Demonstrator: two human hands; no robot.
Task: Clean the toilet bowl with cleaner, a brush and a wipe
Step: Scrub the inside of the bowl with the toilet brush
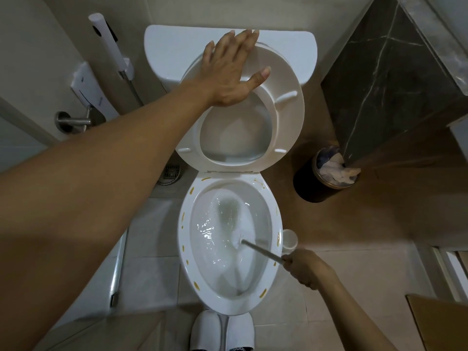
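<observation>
Toilet bowl (272,231) is the fixed landmark under you, white glazed ceramic, heavy and hard, so it does not move when you push against it; its surface is wet and looks slippery, with small yellow-brown marks spaced around the rim. Your right hand (307,271), just beside the right side of the bowl, has its fingers curled closed around the end of the brush (262,251) handle. The handle is thin and looks stiff and light; the white bristle head, inside the bowl near its middle, is soft and bends on the wall. I judge it is better to hold the handle far from the wet head, as you do, and to press gently, because a hard stroke can splash the swirling water. Your left hand (234,69), beyond the far end of the bowl, lies flat with straight, spread fingers against the raised seat (291,117) and holds nothing. The seat is probably light plastic on a hinge, so it can fall toward the bowl if released.
</observation>
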